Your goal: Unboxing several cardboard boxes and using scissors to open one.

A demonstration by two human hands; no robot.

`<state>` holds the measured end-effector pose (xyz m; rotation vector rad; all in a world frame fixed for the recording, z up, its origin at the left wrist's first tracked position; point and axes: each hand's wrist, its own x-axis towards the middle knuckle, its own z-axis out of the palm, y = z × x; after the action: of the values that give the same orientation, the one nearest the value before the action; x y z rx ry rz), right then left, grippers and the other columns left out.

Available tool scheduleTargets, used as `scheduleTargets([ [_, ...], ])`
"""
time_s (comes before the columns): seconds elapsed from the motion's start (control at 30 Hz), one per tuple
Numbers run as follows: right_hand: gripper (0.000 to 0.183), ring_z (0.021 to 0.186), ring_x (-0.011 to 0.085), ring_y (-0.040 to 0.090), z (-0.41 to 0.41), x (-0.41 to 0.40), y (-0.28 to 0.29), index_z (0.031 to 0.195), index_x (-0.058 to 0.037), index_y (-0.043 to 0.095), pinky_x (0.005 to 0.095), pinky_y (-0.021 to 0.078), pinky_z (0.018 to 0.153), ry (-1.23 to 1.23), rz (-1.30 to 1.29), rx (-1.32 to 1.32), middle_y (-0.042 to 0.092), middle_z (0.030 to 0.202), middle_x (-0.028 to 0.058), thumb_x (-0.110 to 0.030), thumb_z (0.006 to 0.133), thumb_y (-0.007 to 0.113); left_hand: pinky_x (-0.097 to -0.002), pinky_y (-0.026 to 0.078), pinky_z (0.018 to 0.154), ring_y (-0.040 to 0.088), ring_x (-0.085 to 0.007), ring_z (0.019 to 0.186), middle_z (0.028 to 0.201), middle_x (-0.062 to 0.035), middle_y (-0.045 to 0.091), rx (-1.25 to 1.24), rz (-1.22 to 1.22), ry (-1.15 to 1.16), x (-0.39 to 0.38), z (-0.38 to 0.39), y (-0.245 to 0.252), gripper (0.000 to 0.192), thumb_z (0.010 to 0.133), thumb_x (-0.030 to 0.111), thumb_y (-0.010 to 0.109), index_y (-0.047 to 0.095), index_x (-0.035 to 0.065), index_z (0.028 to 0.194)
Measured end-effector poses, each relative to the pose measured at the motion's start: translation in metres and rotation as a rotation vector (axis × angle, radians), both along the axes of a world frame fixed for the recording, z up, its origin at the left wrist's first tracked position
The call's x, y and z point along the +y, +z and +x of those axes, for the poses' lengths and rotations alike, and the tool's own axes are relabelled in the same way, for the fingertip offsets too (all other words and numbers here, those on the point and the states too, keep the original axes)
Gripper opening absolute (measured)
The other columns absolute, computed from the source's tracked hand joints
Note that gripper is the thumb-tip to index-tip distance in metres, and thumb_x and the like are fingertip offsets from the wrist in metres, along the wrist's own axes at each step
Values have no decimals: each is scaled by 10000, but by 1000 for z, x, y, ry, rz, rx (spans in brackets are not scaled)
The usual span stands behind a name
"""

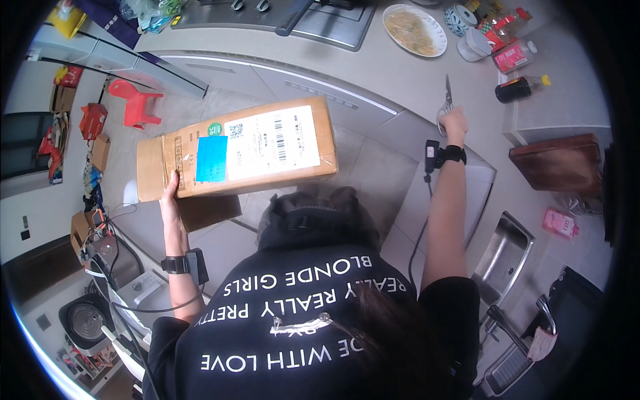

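Note:
My left hand grips a long brown cardboard box by its near lower edge, at the left end. A white shipping label with print and barcodes covers much of the box's upper face. Beside that label is a blue sticker. Clear tape shines along the edges, and the box is held in the air over the floor. Over at the right, my right hand holds a pair of metal scissors by the handles, above the counter. Their blades point away from me and look closed.
A plate of food sits on the counter by the cooktop. Several bottles and jars stand at the back right. A steel sink is on my right. On the floor at the left stands a red plastic chair.

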<state>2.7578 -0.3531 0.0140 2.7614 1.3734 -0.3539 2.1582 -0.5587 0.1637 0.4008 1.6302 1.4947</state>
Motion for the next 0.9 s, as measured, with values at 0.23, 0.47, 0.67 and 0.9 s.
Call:
scheduleTargets([
  [0.23,226,859,339,614,-4,-67,25,957,-28,524,408,478,731,257,284,227,621,896,202,-72,739,558,-297,422,890,548,-174,1008,1109,-79,577,-1,7,-4,2,-34,5,457,823,211,640,499,0,1203],
  [0.47,399,893,346,531,-82,-136,124,1085,-48,518,378,430,739,826,407,232,534,960,165,-55,700,622,-280,481,775,593,-164,894,1049,-100,589,118,28,-121,52,-43,27,420,811,180,655,516,-10,1159],
  [0.67,624,1054,322,429,-129,-139,195,1101,-49,470,407,317,878,1031,349,225,464,1063,147,-306,610,756,-278,479,766,596,-163,868,1015,-82,606,179,-8,-208,75,-36,55,398,805,191,663,536,4,1133],
  [0.9,681,1130,344,373,-150,-142,205,1082,-25,496,444,265,910,1206,366,192,449,1077,207,-387,575,772,-283,496,751,610,-170,866,1026,-103,611,98,-45,-278,84,-20,72,389,825,199,635,530,0,1142],
])
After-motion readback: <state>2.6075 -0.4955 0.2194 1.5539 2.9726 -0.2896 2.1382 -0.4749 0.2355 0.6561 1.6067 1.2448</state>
